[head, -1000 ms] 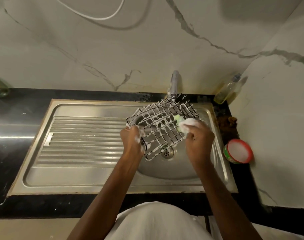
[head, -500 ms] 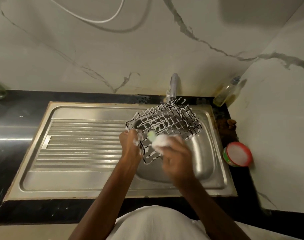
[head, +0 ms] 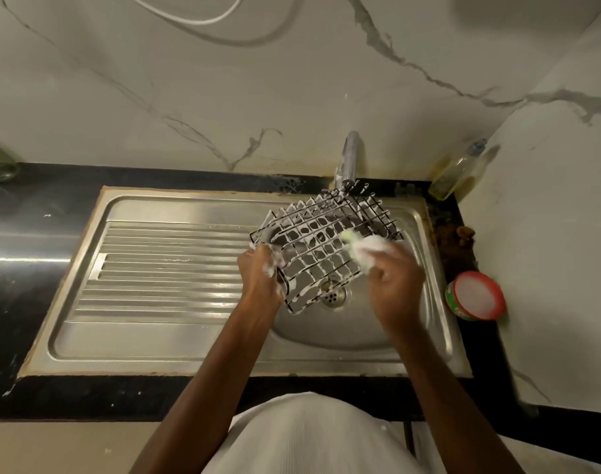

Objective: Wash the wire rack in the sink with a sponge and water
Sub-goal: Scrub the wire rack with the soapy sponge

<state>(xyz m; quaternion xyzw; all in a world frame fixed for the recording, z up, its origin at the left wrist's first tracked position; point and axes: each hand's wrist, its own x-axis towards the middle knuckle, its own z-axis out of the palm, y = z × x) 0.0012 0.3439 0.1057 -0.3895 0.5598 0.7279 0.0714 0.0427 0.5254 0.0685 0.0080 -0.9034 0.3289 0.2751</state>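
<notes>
A soapy wire rack (head: 321, 242) is tilted over the steel sink bowl (head: 343, 331), its far end up near the tap (head: 348, 159). My left hand (head: 261, 273) grips the rack's left edge, foam on its fingers. My right hand (head: 393, 278) holds a foamy green sponge (head: 364, 246) against the rack's right side. No water stream is visible from the tap. The drain (head: 333, 295) shows under the rack's near corner.
A ribbed steel drainboard (head: 169, 268) lies left of the bowl. A clear bottle (head: 458, 172) stands in the back right corner. A round red-rimmed tub (head: 477, 295) sits on the black counter at the right. Marble walls close in behind and on the right.
My right hand with the sponge swept left across the rack, then back to its right side. My left hand kept its grip on the left edge.
</notes>
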